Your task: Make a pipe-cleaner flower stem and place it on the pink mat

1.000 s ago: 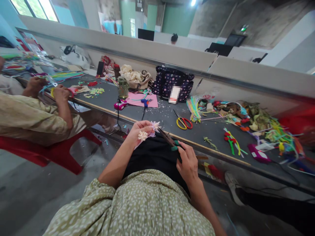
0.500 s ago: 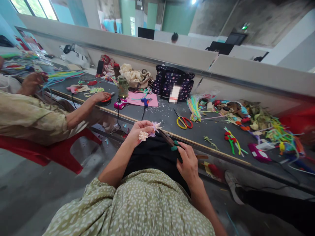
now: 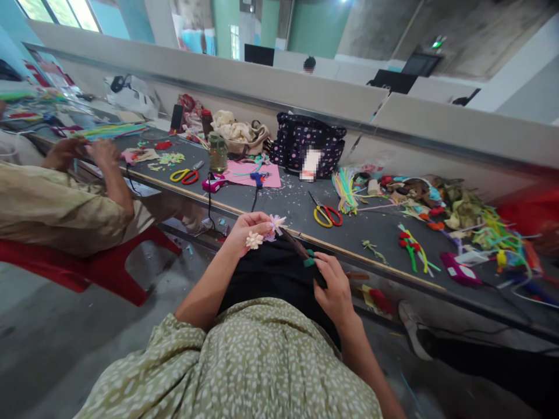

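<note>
I note scissors (image 3: 189, 173) now laid down at left on the partition-backed dark table (image 3: 286, 205), left hand (image 3: 244, 233) pinching flowers (image 3: 254, 240), right hand (image 3: 334, 285) gripping a green-handled tool (image 3: 297, 247).

Head camera: above the green, white-flecked cloth top (image 3: 236, 366), on the near side of the long dark-grey bench (image 3: 358, 227)
Head view: forward and down, across the bench
Bench distance: near

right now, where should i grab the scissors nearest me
Take the scissors by the red and yellow handles, from the near side of the table: they lie with handles toward you, blades pointing away toward the bag. Your right hand holds a green-gripped tool, so it would probably need freeing first.
</note>
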`<state>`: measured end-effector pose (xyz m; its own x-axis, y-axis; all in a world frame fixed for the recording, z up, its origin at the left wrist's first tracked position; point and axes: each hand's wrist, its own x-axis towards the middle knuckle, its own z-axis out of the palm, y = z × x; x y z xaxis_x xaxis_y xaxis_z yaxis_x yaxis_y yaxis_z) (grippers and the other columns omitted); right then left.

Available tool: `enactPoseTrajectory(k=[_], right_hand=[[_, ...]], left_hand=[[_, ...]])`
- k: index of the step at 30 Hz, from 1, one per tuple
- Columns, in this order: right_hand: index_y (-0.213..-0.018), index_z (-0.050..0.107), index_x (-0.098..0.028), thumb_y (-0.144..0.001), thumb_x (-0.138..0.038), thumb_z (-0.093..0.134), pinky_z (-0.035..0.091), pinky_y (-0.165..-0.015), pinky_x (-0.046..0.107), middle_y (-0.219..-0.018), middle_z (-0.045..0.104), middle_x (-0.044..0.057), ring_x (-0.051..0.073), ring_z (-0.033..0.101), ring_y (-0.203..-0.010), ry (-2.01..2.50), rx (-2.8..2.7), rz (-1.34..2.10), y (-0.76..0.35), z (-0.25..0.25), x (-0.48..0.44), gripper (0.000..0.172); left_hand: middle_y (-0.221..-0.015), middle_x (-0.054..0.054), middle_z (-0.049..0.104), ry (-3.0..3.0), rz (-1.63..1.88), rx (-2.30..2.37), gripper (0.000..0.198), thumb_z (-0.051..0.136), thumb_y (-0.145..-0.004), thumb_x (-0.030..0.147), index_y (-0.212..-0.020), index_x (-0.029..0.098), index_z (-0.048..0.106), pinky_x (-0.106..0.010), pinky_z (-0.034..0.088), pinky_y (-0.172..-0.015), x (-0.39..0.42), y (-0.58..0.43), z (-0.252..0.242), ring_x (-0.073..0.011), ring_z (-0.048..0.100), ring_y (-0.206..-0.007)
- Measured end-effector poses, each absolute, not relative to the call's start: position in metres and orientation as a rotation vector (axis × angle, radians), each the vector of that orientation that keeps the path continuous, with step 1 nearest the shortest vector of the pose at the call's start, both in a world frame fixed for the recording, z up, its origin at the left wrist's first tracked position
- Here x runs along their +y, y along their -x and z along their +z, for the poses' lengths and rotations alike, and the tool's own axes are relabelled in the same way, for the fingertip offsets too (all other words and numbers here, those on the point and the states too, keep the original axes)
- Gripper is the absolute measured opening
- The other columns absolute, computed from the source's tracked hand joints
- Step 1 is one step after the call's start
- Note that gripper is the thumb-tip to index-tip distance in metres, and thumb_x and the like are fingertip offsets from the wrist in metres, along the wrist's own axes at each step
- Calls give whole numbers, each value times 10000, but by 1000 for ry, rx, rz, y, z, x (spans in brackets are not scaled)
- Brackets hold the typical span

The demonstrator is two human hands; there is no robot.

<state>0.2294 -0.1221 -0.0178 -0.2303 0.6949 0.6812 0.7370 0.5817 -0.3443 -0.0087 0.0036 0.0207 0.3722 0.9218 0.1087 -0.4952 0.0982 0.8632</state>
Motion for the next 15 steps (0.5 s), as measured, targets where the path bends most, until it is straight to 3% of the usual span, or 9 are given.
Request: enactPoseTrajectory(k=[15], right_hand=[[-1215, 575, -246, -734, 14, 476, 508, -1034, 429, -1243, 631, 100, 238, 609, -1191, 1153, -1862, 250, -230, -28, -124, 556]], left_hand=[[-617, -50, 707, -998, 1134, 567, 274, 898, -591, 267, -715, 114, 707, -192, 466, -520, 5, 9, 19, -111, 629, -513]])
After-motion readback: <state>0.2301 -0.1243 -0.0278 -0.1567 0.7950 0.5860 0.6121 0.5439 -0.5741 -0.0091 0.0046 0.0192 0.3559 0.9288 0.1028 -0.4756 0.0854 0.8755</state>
